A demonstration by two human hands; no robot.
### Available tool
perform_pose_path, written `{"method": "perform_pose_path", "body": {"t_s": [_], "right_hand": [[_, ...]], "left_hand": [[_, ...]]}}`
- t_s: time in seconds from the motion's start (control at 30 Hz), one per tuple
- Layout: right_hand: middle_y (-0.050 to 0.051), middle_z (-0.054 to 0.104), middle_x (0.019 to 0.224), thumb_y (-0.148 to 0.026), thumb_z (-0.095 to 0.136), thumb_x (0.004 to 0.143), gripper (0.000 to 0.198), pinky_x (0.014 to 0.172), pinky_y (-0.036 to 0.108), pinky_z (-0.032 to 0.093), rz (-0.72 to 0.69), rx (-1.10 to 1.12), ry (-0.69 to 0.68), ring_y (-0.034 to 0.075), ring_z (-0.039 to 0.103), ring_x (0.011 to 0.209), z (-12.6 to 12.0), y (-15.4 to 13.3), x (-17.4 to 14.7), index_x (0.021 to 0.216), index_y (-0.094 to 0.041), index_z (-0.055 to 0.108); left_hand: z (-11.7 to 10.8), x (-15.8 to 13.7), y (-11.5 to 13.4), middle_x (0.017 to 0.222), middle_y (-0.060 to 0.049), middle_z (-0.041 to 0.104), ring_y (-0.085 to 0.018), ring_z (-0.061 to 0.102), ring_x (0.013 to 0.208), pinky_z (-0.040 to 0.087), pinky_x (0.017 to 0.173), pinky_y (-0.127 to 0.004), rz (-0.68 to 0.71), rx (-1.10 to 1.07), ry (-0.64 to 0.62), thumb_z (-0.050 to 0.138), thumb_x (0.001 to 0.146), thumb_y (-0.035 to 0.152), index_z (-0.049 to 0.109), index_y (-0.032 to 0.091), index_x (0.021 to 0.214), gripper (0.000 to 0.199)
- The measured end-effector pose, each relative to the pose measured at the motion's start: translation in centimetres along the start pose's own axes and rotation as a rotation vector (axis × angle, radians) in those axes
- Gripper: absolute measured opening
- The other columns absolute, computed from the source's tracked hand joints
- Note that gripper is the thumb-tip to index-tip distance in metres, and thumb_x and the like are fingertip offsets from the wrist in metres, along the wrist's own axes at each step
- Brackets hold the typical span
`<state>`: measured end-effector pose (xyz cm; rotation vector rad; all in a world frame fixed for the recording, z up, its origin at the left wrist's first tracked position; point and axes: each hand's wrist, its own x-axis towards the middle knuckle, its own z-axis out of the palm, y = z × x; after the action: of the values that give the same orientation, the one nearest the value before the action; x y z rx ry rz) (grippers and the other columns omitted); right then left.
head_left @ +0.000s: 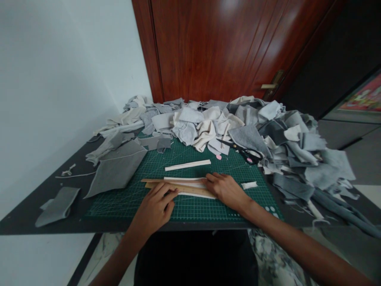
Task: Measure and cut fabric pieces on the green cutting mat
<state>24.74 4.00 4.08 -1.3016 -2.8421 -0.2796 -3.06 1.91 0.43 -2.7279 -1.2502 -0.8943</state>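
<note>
A wooden ruler point(190, 188) lies lengthwise over a white fabric strip point(184, 178) on the green cutting mat point(119, 206). Beside its far edge is a second thin wooden strip point(149, 180). My left hand point(157, 204) is closed over the ruler's left part, thumb and fingers drawn together. At the other end, my right hand point(224, 190) has its fingers bent over the white fabric and the ruler's right end; its fingertips are partly hidden. Another narrow white strip point(187, 165) lies apart, farther up the mat.
Black scissors point(247, 153) rest at the mat's far right, against a long heap of grey and cream fabric scraps point(208, 119). A small white piece point(249, 185) lies by my right wrist. Grey cloth pieces point(119, 167) cover the left side. Behind stands a wooden door point(208, 47).
</note>
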Motion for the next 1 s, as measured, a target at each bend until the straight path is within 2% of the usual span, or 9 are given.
{"method": "perform_pose_path", "body": {"t_s": [0.23, 0.5, 0.73, 1.0], "right_hand": [[0.009, 0.069, 0.103, -0.013, 0.056, 0.101, 0.015, 0.068, 0.033, 0.045, -0.002, 0.003, -0.004, 0.022, 0.062, 0.091, 0.1, 0.2, 1.1, 0.107, -0.016, 0.069], [0.009, 0.069, 0.101, -0.013, 0.056, 0.101, 0.017, 0.069, 0.031, 0.045, 0.070, 0.002, -0.007, 0.022, 0.062, 0.090, 0.0, 0.3, 0.5, 0.107, -0.017, 0.071], [0.010, 0.069, 0.104, -0.012, 0.053, 0.102, 0.021, 0.068, 0.030, 0.045, 0.084, -0.015, -0.013, 0.022, 0.062, 0.093, 0.2, 0.5, 1.1, 0.116, -0.015, 0.069], [0.005, 0.068, 0.098, -0.023, 0.052, 0.107, 0.022, 0.068, 0.028, 0.041, 0.031, 0.027, 0.092, 0.018, 0.061, 0.091, 1.5, 2.5, 0.7, 0.118, -0.021, 0.071]], "left_hand": [[0.0, 0.3, -0.1, 0.120, -0.008, 0.071, -0.024, 0.063, 0.119, 0.054, 0.107, -0.042, -0.003, -0.051, -0.007, 0.045, 0.094, 0.008, 0.073, 0.019, 0.107, 0.033], [0.1, 0.2, 0.0, 0.115, -0.007, 0.073, -0.023, 0.065, 0.115, 0.054, 0.106, -0.040, 0.003, -0.049, 0.003, 0.046, 0.094, 0.008, 0.073, 0.018, 0.109, 0.032], [0.1, 0.4, -0.1, 0.116, -0.006, 0.074, -0.024, 0.066, 0.114, 0.054, 0.105, -0.040, -0.001, -0.046, -0.015, 0.047, 0.094, 0.008, 0.073, 0.020, 0.110, 0.032], [0.2, 0.2, 0.0, 0.117, -0.007, 0.073, -0.023, 0.066, 0.115, 0.055, 0.105, -0.041, -0.026, -0.040, -0.001, 0.047, 0.094, 0.009, 0.073, 0.019, 0.108, 0.031]]}}
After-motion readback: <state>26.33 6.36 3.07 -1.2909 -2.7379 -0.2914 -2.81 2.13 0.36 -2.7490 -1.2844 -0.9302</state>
